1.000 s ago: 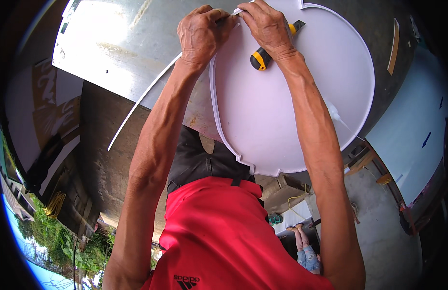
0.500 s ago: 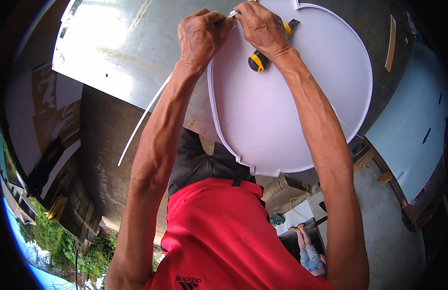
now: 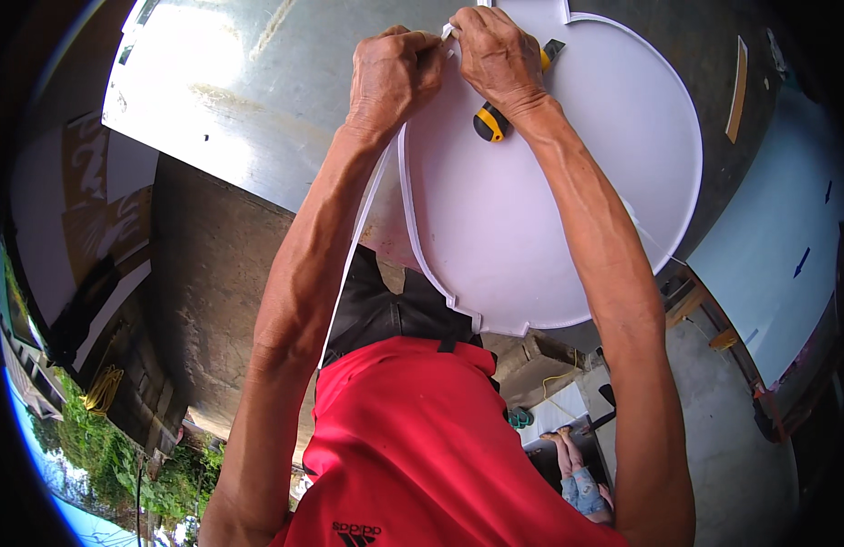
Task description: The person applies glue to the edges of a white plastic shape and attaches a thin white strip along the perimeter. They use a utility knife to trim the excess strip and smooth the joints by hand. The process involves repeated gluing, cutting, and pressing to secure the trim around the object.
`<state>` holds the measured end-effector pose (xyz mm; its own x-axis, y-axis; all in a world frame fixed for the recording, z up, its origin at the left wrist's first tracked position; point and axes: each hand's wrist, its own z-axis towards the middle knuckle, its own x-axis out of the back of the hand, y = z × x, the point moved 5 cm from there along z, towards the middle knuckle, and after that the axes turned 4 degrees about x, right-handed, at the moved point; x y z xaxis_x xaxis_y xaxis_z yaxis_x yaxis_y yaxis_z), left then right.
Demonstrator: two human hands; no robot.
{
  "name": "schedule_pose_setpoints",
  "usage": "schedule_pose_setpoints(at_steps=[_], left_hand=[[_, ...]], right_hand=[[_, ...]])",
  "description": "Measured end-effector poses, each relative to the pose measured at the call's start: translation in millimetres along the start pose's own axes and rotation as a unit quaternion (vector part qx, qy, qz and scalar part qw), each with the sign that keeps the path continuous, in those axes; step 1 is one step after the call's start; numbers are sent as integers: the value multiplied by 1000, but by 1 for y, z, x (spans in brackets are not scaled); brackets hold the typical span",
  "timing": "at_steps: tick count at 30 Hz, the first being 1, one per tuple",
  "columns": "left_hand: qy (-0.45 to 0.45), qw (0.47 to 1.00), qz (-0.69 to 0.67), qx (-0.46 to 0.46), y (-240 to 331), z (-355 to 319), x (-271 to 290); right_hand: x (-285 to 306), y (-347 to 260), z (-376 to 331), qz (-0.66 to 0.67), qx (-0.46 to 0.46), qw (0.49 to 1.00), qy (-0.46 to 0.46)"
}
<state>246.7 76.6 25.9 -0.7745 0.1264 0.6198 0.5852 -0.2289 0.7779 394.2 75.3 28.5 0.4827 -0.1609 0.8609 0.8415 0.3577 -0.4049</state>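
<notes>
Both hands meet at 12 o'clock on the rim of a round white panel (image 3: 550, 210). The left hand (image 3: 390, 77) is clenched, pinching a thin white strip (image 3: 354, 264) that trails off toward 7 o'clock. The right hand (image 3: 499, 55) pinches the same strip end at the rim, lying over a yellow-black knife (image 3: 488, 123). The panel lies on a metal sheet (image 3: 240, 100).

I'm seeing a shiny metal sheet (image 3: 249, 109) lying far left and a pale blue panel (image 3: 777, 264) leaning at right. Greenery (image 3: 121, 456) is showing near left. Near right, someone's bare legs (image 3: 577, 474) are resting, possibly seated on concrete.
</notes>
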Motion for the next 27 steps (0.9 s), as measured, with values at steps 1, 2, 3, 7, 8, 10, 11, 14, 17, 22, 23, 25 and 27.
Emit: schedule_pose_setpoints(at_steps=[1, 2, 3, 7, 8, 10, 11, 14, 17, 22, 23, 25, 27], left_hand=[[-12, 1000, -2, 14, 0, -1, 0], [-23, 999, -4, 28, -1, -1, 0], [-34, 999, -6, 42, -2, -1, 0], [-70, 990, -63, 101, -5, -5, 3], [-71, 985, -81, 132, -5, -7, 4], [-72, 977, -100, 172, -3, -12, 6], [-73, 975, -100, 182, -3, -14, 7], [-95, 970, -93, 202, 2, -22, 11], [-57, 983, -63, 165, 3, -30, 9], [24, 996, -35, 73, 16, -31, 5], [25, 997, -29, 74, 18, -33, 1], [33, 997, -14, 74, 18, -33, -4], [61, 994, -34, 81, 18, -33, -7]], right_hand=[[0, 1, 1, 5, -1, 1000, -1], [0, 2, 2, 10, -1, 1000, -2], [0, 2, 3, 16, -1, 1000, -3], [4, 1, 4, 44, -11, 999, 7], [4, 1, 5, 48, -14, 999, 6], [5, 1, 6, 52, -17, 998, 5], [6, 2, 6, 54, -17, 998, 5], [6, 4, 5, 69, -20, 997, 0], [4, 5, 6, 91, -8, 996, 1], [2, 8, 9, 83, 36, 996, 5], [1, 10, 7, 82, 41, 996, 10], [2, 10, 9, 91, 46, 995, 12], [3, 10, 8, 97, 43, 994, 8]])
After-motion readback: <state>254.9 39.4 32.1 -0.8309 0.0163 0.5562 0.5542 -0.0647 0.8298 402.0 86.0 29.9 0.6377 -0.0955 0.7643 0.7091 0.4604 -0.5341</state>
